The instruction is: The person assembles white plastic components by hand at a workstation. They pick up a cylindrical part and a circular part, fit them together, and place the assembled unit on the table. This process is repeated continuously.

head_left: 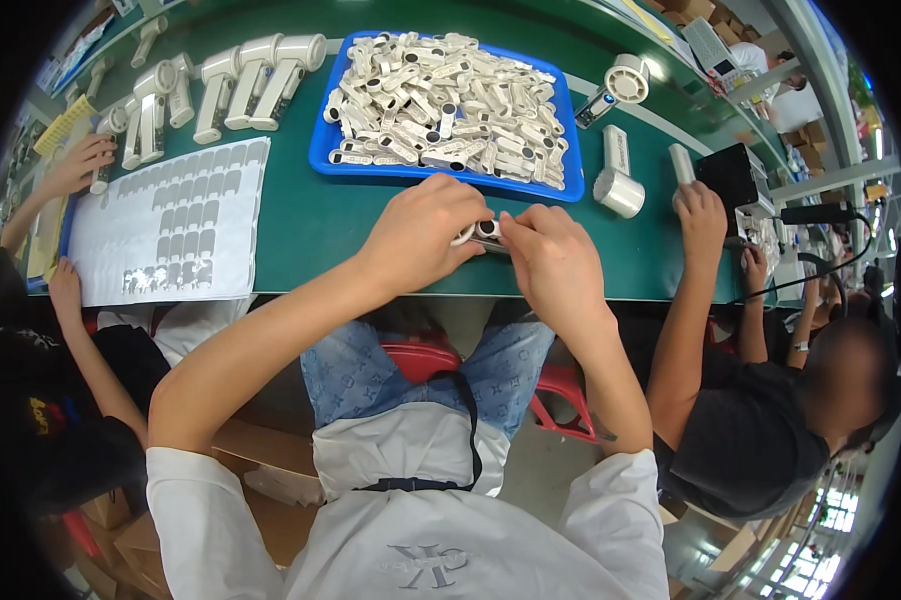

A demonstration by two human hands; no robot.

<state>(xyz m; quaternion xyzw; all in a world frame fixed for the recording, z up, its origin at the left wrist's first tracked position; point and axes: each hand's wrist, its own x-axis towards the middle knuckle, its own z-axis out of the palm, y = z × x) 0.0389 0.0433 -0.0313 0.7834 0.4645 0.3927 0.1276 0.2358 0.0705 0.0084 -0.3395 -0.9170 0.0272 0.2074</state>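
Both my hands meet over the front edge of the green table, just in front of the blue tray. My left hand (426, 235) is closed, its fingers around a white piece with a curved rim, mostly hidden under the fingers. My right hand (556, 262) pinches at the same place, beside a small white part with a black round spot (488, 229). Whether the two are joined I cannot tell. In the blue tray (321, 160) lies a heap of similar small white elongated parts (451, 105), several with black round spots.
White handheld fans (261, 85) stand at the back left, near a sheet of grey-silver stickers (186, 220). Right of the tray are another fan (626, 85) and a white fan piece (619, 185). Co-workers' hands (701, 210) work at both sides; a black box (736, 185) stands right.
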